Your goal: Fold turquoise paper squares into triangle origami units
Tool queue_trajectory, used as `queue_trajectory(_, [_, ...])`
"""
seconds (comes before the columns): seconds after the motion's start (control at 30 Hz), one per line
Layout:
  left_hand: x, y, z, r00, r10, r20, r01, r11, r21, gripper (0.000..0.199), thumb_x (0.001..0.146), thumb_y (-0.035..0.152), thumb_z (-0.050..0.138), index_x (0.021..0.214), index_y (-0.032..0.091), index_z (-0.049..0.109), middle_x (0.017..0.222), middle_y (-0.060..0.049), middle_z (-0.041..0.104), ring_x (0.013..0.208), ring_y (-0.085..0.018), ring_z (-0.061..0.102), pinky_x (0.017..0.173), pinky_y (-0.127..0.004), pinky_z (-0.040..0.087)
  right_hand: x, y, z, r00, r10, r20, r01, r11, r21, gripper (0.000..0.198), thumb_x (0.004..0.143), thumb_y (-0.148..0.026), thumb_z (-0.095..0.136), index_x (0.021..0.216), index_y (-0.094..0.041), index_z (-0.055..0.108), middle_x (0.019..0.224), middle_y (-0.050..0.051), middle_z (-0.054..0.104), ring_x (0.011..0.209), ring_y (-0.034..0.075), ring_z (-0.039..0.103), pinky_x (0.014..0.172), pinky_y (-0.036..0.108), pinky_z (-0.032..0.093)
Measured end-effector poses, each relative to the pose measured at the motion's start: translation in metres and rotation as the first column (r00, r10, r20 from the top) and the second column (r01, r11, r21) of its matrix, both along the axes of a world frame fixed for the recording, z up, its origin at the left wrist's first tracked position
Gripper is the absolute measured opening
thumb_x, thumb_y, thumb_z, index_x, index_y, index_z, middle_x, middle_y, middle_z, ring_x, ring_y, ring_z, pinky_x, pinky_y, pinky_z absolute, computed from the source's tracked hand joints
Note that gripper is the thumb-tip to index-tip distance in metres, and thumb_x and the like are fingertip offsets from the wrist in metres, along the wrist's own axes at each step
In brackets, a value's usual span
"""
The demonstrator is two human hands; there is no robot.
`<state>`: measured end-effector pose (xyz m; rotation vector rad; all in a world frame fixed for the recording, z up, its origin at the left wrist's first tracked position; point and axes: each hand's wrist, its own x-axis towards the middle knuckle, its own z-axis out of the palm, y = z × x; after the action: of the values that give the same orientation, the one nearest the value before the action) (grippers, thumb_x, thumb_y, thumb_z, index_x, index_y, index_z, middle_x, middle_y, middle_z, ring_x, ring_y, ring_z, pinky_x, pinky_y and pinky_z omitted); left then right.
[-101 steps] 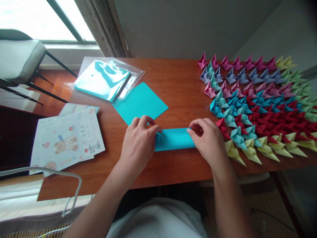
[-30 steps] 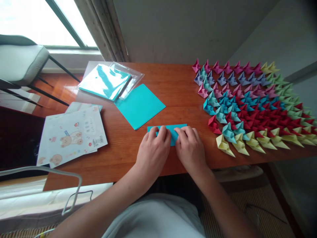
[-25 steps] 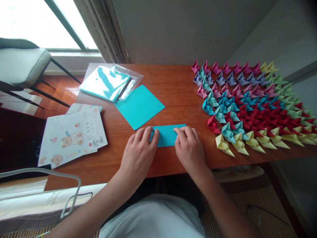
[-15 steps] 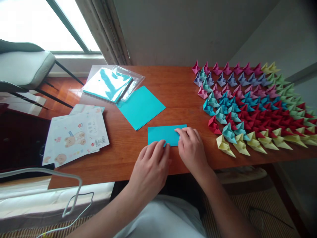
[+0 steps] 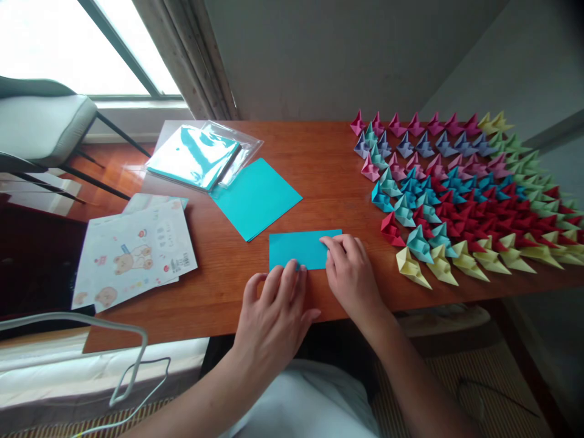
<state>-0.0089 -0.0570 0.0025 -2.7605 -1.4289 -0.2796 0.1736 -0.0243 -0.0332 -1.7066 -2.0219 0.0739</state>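
The blue paper lies flat, smooth, oblong; the left hand touches it loosely; whether the right hand grips is unclear.

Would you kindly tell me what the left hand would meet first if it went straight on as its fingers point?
Most likely the blue paper rectangle: the left hand has its fingertips at the near edge, though exact contact is unclear.
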Motion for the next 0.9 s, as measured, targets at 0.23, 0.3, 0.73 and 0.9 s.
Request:
queue_trajectory(0.23, [-0.019, 0.001, -0.001, 1.0, -0.003, 0.011, 0.003, 1.0, 0.02, 0.049, 0.098, 0.039, 0.055, 0.138, 0.012, 0.059, 0.139, -0.017, 0.061, 0.117, -0.033, 0.058, 0.099, -0.047, 0.037, 0.012, 0.001, 0.008, 0.989, 0.09, -0.117, -0.094, 0.995, -0.028, 0.025, 0.098, -0.02, 0.053, 0.121, -0.016, 0.063, 0.104, 0.012, 0.063, 0.099, 0.027, 0.058, 0.089, 0.043, 0.051])
queue_trajectory(0.3, [-0.02, 0.004, -0.002, 1.0, -0.002, 0.026, 0.001, 1.0, 0.016, 0.05, 0.096, 0.04, 0.055, 0.138, 0.012, 0.059, 0.14, -0.019, 0.059, 0.117, -0.035, 0.057, 0.097, -0.048, 0.038, 0.02, 0.001, 0.012, 0.97, 0.174, -0.168, -0.186, 0.981, -0.062, 0.028, 0.095, -0.026, 0.061, 0.122, -0.018, 0.061, 0.108, 0.01, 0.064, 0.103, 0.027, 0.058, 0.092, 0.043, 0.051])
queue_trajectory(0.73, [-0.007, 0.028, 0.003, 0.991, -0.015, 0.131, 0.026, 0.997, -0.078, 0.039, 0.096, 0.028, 0.055, 0.133, 0.02, 0.06, 0.11, -0.01, 0.068, 0.099, -0.027, 0.058, 0.088, -0.043, 0.039, 0.026, -0.009, 0.026, 0.953, 0.3, 0.034, -0.297, 0.952, -0.078, 0.016, 0.1, -0.018, 0.052, 0.098, -0.019, 0.068, 0.103, 0.008, 0.07, 0.093, 0.022, 0.062, 0.084, 0.037, 0.051])
queue_trajectory(0.9, [-0.005, 0.04, -0.003, 0.973, -0.089, 0.215, 0.099, 0.994, -0.034, 0.028, 0.096, 0.022, 0.056, 0.122, 0.022, 0.066, 0.097, -0.005, 0.071, 0.086, -0.022, 0.059, 0.079, -0.038, 0.041, 0.017, -0.016, 0.029, 0.956, 0.275, -0.099, -0.279, 0.96, -0.028, 0.01, 0.098, -0.018, 0.057, 0.095, -0.019, 0.066, 0.096, 0.006, 0.07, 0.088, 0.02, 0.06, 0.082, 0.036, 0.05])
